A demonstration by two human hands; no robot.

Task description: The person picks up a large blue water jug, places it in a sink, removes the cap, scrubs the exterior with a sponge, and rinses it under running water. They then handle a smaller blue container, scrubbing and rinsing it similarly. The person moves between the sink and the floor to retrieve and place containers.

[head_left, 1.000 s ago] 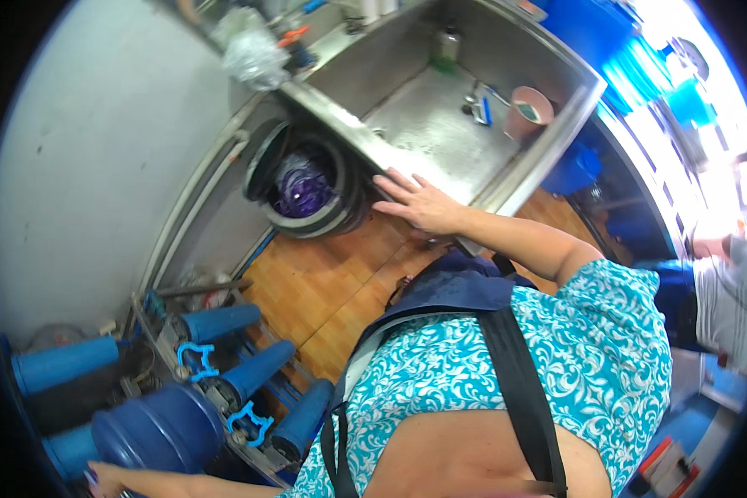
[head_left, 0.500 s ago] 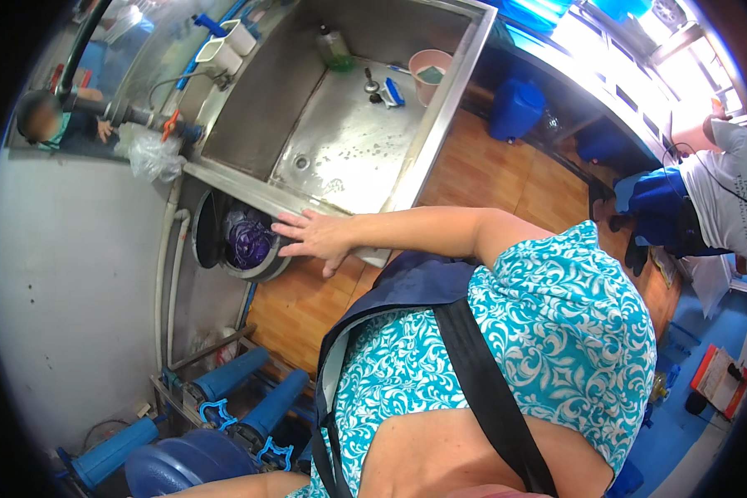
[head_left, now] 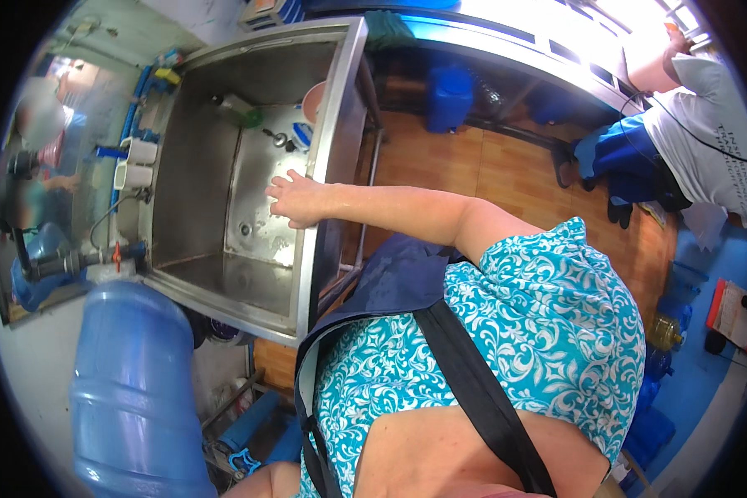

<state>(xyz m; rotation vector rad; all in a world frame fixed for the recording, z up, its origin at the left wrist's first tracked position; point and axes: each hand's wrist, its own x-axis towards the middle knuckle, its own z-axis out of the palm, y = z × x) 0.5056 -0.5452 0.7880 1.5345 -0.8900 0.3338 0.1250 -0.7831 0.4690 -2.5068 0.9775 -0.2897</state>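
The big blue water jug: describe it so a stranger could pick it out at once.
Start at the deep stainless steel sink, whose front rim the person's right hand rests on. Just off the sink's near left corner rises the big translucent blue plastic water jug, a ribbed cylinder. It dwarfs the slim blue pipe-like cylinders low down beside it.

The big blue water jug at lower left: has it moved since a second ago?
Yes. The big blue water jug has come up from floor level beside the blue pipes to stand against the front-left corner of the steel sink.
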